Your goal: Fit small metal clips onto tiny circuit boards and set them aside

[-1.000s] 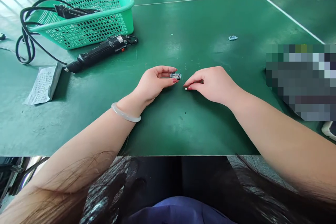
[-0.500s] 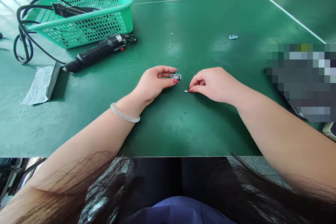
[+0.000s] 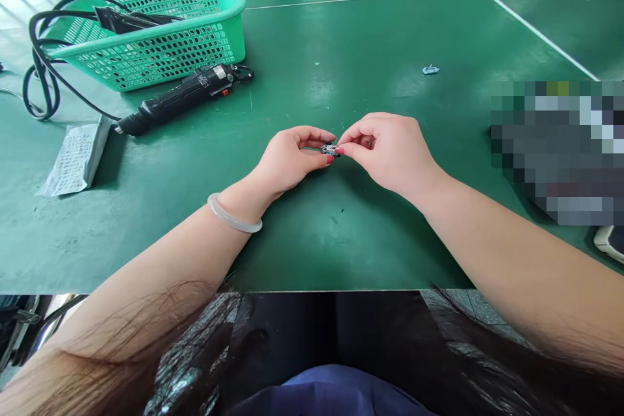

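Observation:
Between thumb and fingers, my left hand (image 3: 295,155) grips a small grey-and-black mechanical part (image 3: 330,149) just above the green tabletop. My right hand (image 3: 387,146) is pinched closed at the right side of that part. The small metal strip in its fingertips is mostly hidden now, over or against the part; I cannot tell whether it is seated. Both hands meet in front of my body, fingertips almost touching.
A green plastic basket (image 3: 160,58) with black tools stands at back left. Before it lie a black electric screwdriver (image 3: 180,101) with a cord and a written paper packet (image 3: 73,159). A small grey piece (image 3: 431,70) lies far right of centre; a blurred-out dark object (image 3: 560,162) is at right.
My right hand has moved left and slightly up, bringing the metal strip to the part in my left hand. The left hand has hardly moved and keeps its grip.

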{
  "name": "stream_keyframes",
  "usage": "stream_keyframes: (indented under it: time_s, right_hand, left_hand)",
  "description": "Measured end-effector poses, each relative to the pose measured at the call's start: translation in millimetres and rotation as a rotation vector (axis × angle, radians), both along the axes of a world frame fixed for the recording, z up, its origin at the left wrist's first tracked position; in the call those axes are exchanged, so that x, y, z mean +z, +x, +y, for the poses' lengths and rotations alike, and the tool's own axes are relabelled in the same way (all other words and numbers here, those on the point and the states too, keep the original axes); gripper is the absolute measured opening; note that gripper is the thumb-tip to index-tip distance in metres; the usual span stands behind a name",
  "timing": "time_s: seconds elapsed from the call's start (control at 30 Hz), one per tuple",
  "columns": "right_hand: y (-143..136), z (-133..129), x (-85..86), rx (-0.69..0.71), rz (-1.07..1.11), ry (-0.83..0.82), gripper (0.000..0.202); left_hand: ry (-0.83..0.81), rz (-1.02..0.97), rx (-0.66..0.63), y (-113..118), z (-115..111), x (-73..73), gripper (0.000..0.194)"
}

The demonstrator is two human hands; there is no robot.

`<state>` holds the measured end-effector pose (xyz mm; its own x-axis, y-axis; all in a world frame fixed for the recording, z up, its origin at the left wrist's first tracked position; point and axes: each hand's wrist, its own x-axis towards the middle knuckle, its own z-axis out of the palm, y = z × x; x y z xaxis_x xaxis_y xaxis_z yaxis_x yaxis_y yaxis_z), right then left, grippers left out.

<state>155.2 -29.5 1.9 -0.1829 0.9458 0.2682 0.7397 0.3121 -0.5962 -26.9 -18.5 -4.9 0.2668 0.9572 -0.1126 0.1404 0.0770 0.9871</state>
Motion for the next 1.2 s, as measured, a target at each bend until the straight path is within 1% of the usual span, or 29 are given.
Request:
stream_keyframes:
  time_s: [0.17,0.53,0.7,0.83,1.2]
  right_hand:
    - [-1.0,0.8,-2.9,-0.008,-0.010,-0.001,0.012]
    - [-1.8,-0.5,0.3,-0.010,-0.008,-0.014,0.008]
    - [-0.1,0.4,-1.5,-0.013,0.040,-0.001,0.011]
    - [0.5,0.9,-3.5,-0.005,0.075,0.010,0.008]
    - [0.1,1.3,-3.6,0.019,0.058,0.037,0.010]
  left_hand:
    - [0.009,0.035,-0.006,1.1,-1.1,0.2,0.026]
    - [0.018,0.041,-0.010,0.2,0.1,-0.8,0.027]
    - [0.025,0.013,-0.012,-0.2,1.3,-1.8,0.027]
    - [0.021,-0.004,-0.016,-0.1,1.9,-2.0,0.027]
    - [0.021,-0.011,-0.013,0.2,1.5,-1.8,0.026]
